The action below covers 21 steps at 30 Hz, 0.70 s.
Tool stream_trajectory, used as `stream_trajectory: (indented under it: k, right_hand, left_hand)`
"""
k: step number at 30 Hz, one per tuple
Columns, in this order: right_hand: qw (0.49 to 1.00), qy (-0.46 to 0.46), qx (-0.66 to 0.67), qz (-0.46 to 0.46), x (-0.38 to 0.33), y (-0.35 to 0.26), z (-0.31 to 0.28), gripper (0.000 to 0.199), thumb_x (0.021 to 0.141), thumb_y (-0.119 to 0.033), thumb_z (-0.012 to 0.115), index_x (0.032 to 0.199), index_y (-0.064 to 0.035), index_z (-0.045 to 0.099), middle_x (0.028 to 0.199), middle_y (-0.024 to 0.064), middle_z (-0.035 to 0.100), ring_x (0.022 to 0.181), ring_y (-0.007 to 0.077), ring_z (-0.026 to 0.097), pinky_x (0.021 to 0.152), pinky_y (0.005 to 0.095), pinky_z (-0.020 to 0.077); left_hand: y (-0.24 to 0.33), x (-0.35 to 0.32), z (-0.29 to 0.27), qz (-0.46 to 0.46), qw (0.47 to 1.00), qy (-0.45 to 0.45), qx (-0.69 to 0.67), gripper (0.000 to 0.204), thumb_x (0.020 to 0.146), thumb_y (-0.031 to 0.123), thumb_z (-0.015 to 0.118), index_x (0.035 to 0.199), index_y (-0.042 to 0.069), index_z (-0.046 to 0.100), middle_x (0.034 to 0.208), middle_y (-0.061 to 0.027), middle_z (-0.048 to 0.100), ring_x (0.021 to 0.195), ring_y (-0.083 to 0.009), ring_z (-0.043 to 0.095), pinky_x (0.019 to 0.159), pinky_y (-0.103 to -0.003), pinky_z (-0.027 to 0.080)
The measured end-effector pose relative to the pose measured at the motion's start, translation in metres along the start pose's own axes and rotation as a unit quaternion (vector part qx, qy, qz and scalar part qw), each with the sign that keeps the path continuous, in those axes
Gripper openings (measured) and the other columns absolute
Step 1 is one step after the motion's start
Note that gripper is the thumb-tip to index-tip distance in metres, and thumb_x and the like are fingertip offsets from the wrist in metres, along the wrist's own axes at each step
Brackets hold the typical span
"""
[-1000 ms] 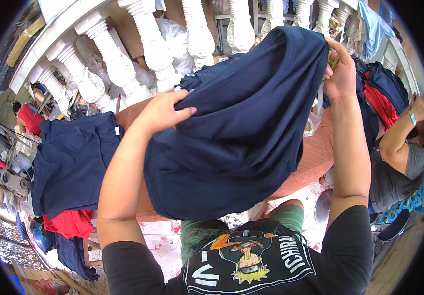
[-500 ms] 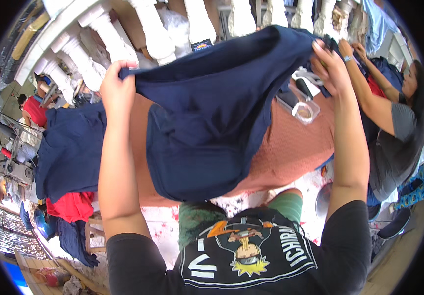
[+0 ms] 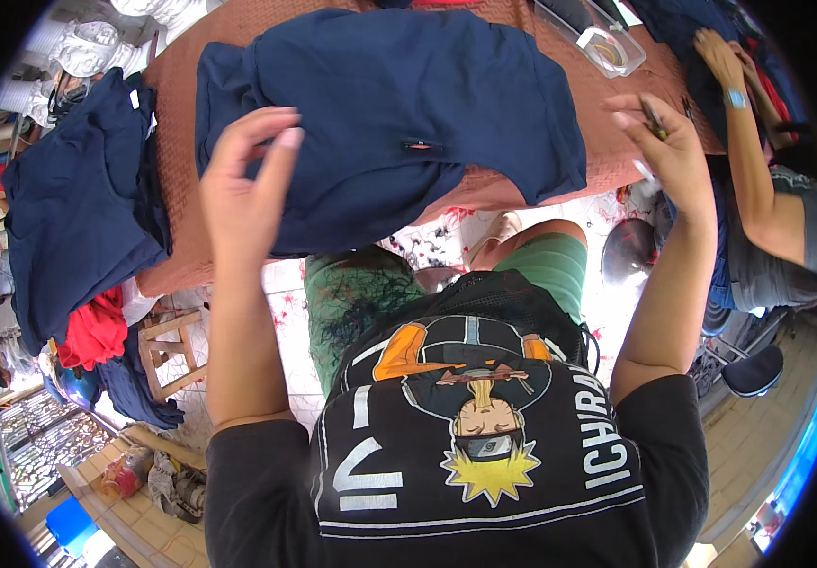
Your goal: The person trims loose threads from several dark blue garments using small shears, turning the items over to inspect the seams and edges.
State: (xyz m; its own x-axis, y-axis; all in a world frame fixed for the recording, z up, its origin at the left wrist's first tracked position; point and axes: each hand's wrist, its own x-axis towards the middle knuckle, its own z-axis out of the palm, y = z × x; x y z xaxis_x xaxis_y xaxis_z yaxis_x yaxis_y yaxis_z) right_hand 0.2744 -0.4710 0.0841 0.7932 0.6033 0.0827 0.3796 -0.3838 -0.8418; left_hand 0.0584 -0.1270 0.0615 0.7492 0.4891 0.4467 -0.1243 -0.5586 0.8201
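Note:
A navy blue garment [image 3: 361,90] lies spread on the table with the brown cloth [image 3: 176,114], its near edge hanging over the front. A small dark label or slit [image 3: 422,146] shows near its middle. My left hand [image 3: 249,175] is over the garment's left part, thumb and fingers apart, holding nothing. Right of the garment, my right hand [image 3: 666,151] is raised with what looks like a small pair of thread snips [image 3: 655,118] in it. The snips are partly hidden by the fingers.
A navy garment pile [image 3: 86,208] hangs at the table's left, above a red cloth [image 3: 94,329] and a wooden stool [image 3: 173,355]. At the far right of the table sits a clear plastic box [image 3: 607,52]. A co-worker's hand [image 3: 719,59] handles dark fabric there.
The navy garment, held up between both hands before, now lies on the table. Both hands have let it go, and the view has tipped down toward my lap.

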Motion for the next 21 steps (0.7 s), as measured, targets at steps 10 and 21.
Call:
stream_trajectory:
  k: [10, 21]
  right_hand:
    - [0.988, -0.099, -0.041, -0.112, -0.004, -0.024, 0.098, 0.016, 0.080, -0.004, 0.069, 0.094, 0.0007, 0.066, 0.088, 0.0135, 0.067, 0.080, 0.0289, 0.066, 0.072, 0.0332, 0.0511]
    - [0.991, -0.018, -0.036, -0.131, 0.019, -0.033, 0.174, 0.032, 0.081, 0.000, 0.067, 0.113, -0.0059, 0.063, 0.092, 0.0121, 0.065, 0.076, 0.0196, 0.063, 0.070, 0.0308, 0.0492]
  left_hand:
    - [0.003, -0.009, 0.045, -0.166, 0.985, -0.040, 0.002, 0.015, 0.091, 0.008, 0.064, 0.102, 0.000, 0.069, 0.096, -0.0045, 0.071, 0.080, -0.0107, 0.065, 0.073, -0.022, 0.049]
    - [-0.021, -0.028, 0.062, 0.013, 0.972, -0.113, 0.206, 0.022, 0.079, 0.010, 0.074, 0.101, 0.008, 0.072, 0.100, -0.0044, 0.066, 0.076, -0.0152, 0.065, 0.068, -0.025, 0.050]
